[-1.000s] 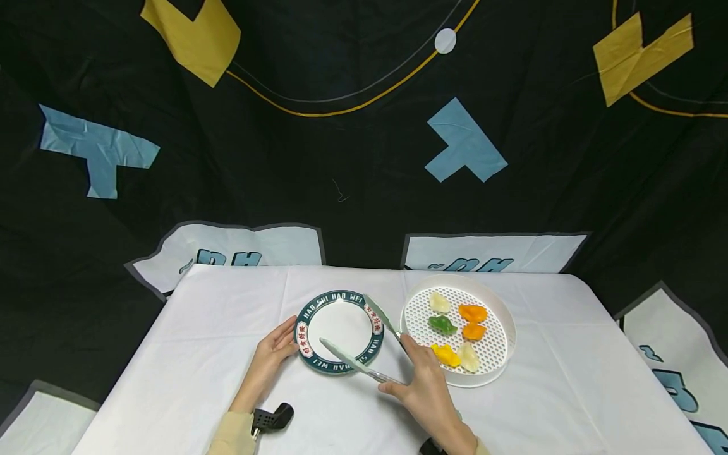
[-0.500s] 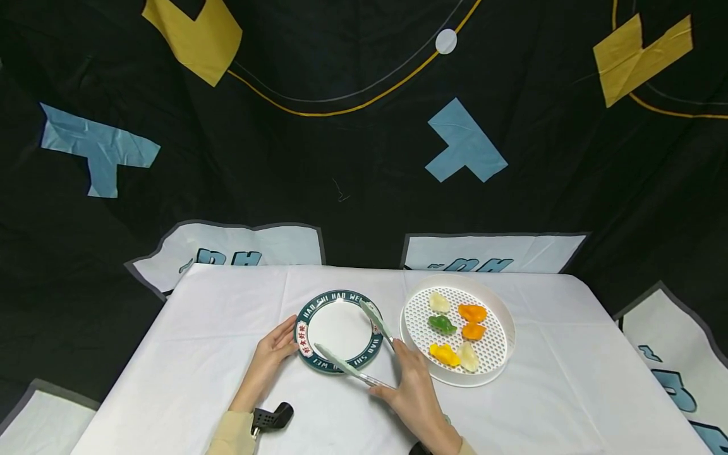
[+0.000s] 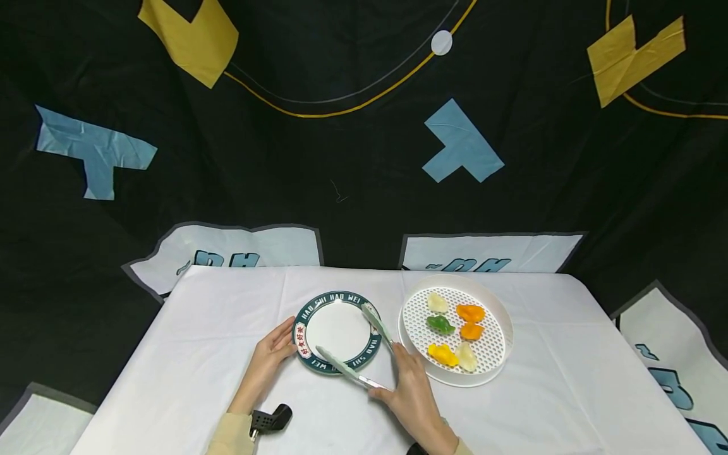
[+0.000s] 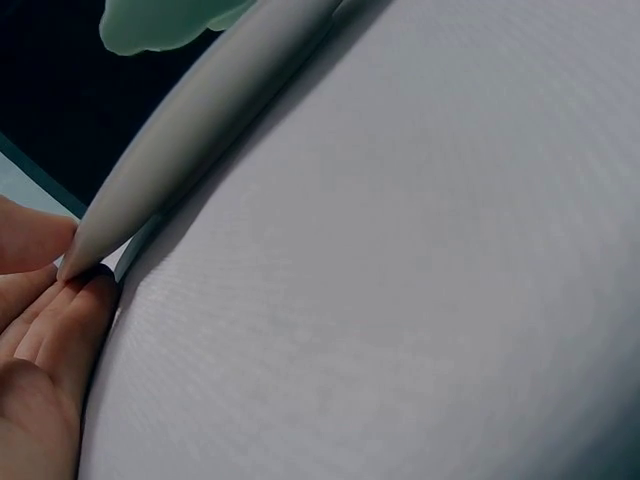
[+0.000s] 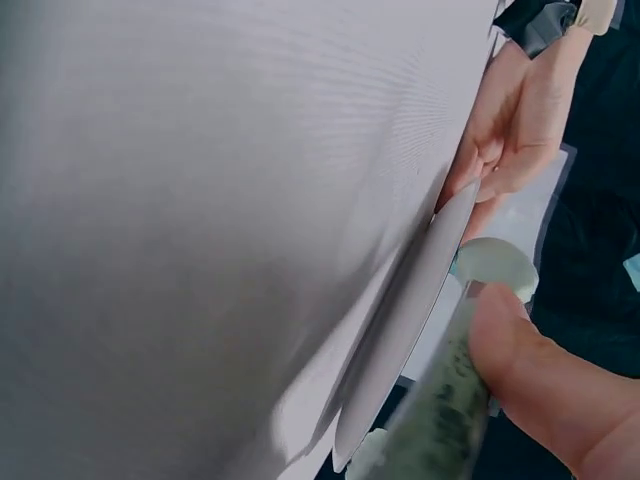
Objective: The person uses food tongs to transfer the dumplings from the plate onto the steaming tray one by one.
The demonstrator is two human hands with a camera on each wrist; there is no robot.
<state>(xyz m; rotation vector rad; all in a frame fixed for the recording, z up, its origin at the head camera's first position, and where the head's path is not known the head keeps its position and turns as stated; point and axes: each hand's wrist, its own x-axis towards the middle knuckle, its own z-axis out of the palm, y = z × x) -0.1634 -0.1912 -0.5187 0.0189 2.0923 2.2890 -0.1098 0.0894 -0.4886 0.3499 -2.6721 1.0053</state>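
Observation:
A round plate [image 3: 337,328] with a dark green lettered rim is on the white table. My left hand [image 3: 274,347] pinches its left edge; the left wrist view has the thumb above the plate's rim [image 4: 190,140] and fingers beneath. My right hand [image 3: 411,390] grips pale green-tipped tongs [image 3: 341,364] from the right. Their two arms are spread over the plate, with nothing between the tips. In the right wrist view, the thumb lies along the tongs' mottled green handle [image 5: 445,405], and the plate [image 5: 400,325] appears edge-on. Some right-hand fingers are hidden there.
Right of the plate, a round white perforated tray [image 3: 500,309] carries several dumpling-shaped pieces: orange [image 3: 470,313], green [image 3: 440,325], yellow [image 3: 443,355] and cream [image 3: 438,303]. A dark curtain [image 3: 341,189] hangs behind the table [image 3: 546,366].
My right hand and the tongs have moved left, off the tray's near side, so the tongs' arms reach further over the plate. The left hand stays at the plate's edge.

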